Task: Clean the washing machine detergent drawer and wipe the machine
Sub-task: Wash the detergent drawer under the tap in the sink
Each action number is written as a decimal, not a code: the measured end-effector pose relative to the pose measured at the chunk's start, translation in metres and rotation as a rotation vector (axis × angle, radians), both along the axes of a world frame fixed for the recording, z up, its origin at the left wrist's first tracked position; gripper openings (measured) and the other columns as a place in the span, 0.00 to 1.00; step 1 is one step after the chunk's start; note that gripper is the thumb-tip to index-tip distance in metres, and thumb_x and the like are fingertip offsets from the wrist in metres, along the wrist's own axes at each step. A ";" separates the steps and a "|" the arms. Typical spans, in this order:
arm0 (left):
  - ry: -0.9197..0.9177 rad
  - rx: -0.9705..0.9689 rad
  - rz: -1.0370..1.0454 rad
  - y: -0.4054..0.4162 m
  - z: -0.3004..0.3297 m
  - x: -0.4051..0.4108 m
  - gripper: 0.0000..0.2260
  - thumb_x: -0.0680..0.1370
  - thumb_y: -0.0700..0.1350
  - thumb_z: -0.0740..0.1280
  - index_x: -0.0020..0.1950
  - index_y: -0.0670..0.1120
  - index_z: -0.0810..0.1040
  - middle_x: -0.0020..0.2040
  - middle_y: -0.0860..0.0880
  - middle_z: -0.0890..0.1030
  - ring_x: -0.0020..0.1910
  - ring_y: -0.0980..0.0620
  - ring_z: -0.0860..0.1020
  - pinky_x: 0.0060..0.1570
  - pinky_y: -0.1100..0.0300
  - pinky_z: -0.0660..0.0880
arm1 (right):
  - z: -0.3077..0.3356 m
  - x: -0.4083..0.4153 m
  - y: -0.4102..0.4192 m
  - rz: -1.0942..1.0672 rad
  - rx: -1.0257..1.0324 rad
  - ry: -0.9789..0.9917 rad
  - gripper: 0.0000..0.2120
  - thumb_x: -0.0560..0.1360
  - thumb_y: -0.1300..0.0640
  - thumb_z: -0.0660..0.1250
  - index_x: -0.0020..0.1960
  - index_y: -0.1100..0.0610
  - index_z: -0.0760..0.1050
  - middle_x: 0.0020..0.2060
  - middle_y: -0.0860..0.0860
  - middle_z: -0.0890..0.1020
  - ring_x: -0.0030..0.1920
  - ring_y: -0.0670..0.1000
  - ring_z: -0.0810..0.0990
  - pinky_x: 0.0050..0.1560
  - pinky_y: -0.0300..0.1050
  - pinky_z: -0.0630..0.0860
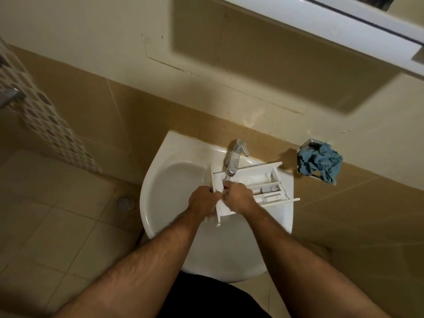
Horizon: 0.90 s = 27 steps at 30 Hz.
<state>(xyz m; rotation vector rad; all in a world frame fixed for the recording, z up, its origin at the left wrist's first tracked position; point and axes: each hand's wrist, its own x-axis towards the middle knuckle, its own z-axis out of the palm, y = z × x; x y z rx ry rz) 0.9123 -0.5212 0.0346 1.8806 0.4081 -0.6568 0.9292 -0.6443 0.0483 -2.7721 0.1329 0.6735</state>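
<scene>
White plastic detergent drawer (252,180) lies across the sink (160,180) under the tap (235,157), left hand (203,199) gripping its front, right hand (238,197) fingers curled inside, so rinsing is underway and wiping the machine remains.

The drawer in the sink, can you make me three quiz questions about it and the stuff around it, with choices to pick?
1. Where does the detergent drawer lie?
A. across the sink, under the tap
B. on the floor
C. on the shelf

2. What colour is the cloth on the wall holder?
A. red
B. blue
C. yellow

3. What is the left hand doing?
A. hanging free
B. gripping the drawer's front end
C. turning the tap

Answers: 1 A, the drawer spans the basin below the spout. 2 B, the crumpled cloth is blue. 3 B, its fingers curl round the drawer's front panel, while the right hand works inside the drawer.
</scene>
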 end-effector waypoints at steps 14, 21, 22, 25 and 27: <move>-0.136 0.135 0.053 -0.002 -0.003 -0.014 0.11 0.76 0.46 0.65 0.56 0.45 0.81 0.47 0.48 0.83 0.43 0.48 0.81 0.45 0.54 0.81 | 0.004 -0.005 0.000 0.266 -0.288 -0.064 0.16 0.81 0.50 0.54 0.57 0.55 0.77 0.55 0.52 0.80 0.58 0.55 0.76 0.66 0.57 0.66; -0.199 0.211 0.136 0.005 -0.007 -0.022 0.14 0.78 0.46 0.64 0.61 0.45 0.78 0.57 0.47 0.82 0.52 0.46 0.80 0.51 0.58 0.75 | -0.009 -0.010 -0.029 0.396 -0.073 -0.113 0.18 0.81 0.46 0.55 0.61 0.52 0.78 0.61 0.51 0.81 0.61 0.53 0.76 0.62 0.51 0.69; -0.199 0.222 0.159 0.009 -0.009 -0.023 0.13 0.78 0.46 0.64 0.61 0.46 0.78 0.56 0.47 0.82 0.53 0.46 0.80 0.51 0.58 0.75 | -0.011 -0.010 -0.034 0.398 -0.129 -0.127 0.20 0.81 0.43 0.53 0.58 0.52 0.79 0.57 0.51 0.81 0.58 0.54 0.76 0.59 0.50 0.71; -0.209 0.230 0.187 0.018 -0.011 -0.025 0.13 0.79 0.46 0.63 0.61 0.46 0.78 0.56 0.46 0.82 0.53 0.47 0.80 0.47 0.60 0.72 | -0.013 -0.014 -0.042 0.259 -0.324 -0.128 0.30 0.81 0.38 0.47 0.58 0.55 0.80 0.57 0.56 0.79 0.59 0.57 0.76 0.59 0.52 0.70; -0.225 0.230 0.176 0.018 -0.012 -0.026 0.13 0.79 0.46 0.63 0.62 0.46 0.78 0.57 0.46 0.82 0.53 0.47 0.80 0.47 0.61 0.72 | -0.011 -0.018 -0.031 0.203 -0.450 -0.118 0.32 0.82 0.39 0.44 0.62 0.58 0.78 0.61 0.59 0.78 0.61 0.59 0.75 0.63 0.54 0.68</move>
